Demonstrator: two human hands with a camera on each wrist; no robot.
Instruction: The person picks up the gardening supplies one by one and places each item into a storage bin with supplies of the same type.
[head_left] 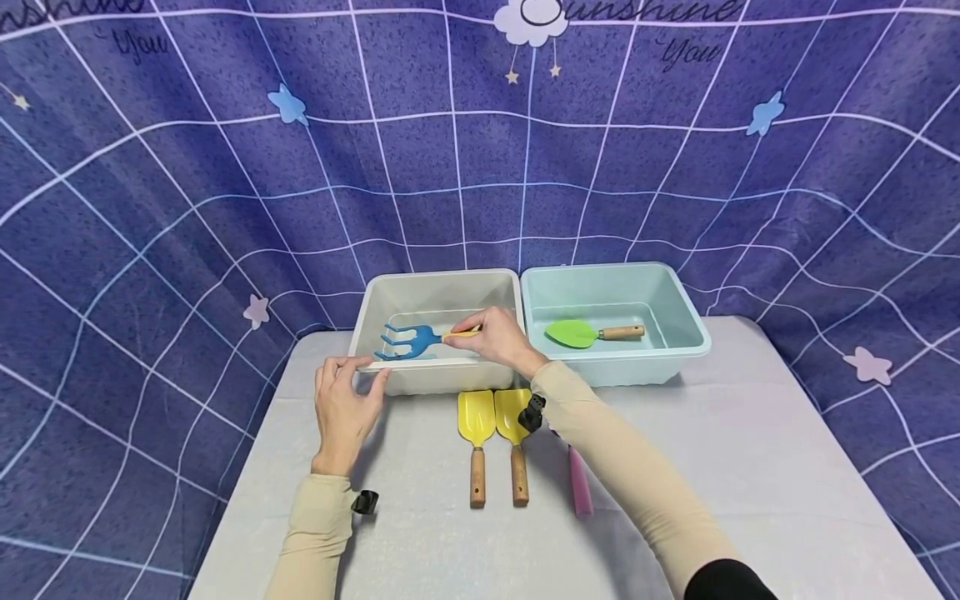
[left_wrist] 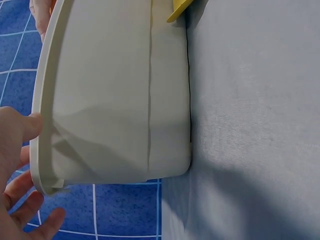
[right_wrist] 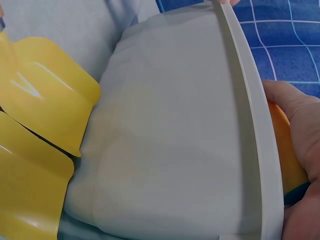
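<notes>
We see the right hand [head_left: 498, 337] gripping the blue fork [head_left: 425, 337] by its handle, just inside the grey bin's [head_left: 427, 382] front rim, with room behind the tines toward the back wall. The left hand [head_left: 345, 411] pinches that bin's front-left corner. We cannot tell whether the tines touch bottom; the right sleeve [head_left: 622, 446] hides the upper end of a pink handle [head_left: 580, 487].

Cannot see all of the pink tool [head_left: 581, 490] behind the right sleeve [head_left: 626, 450], nor all of the blue fork [head_left: 424, 337] behind the right fingers [head_left: 471, 320]. Cannot follow either yellow shovel [right_wrist: 50, 95] past the right wrist view's left edge.
</notes>
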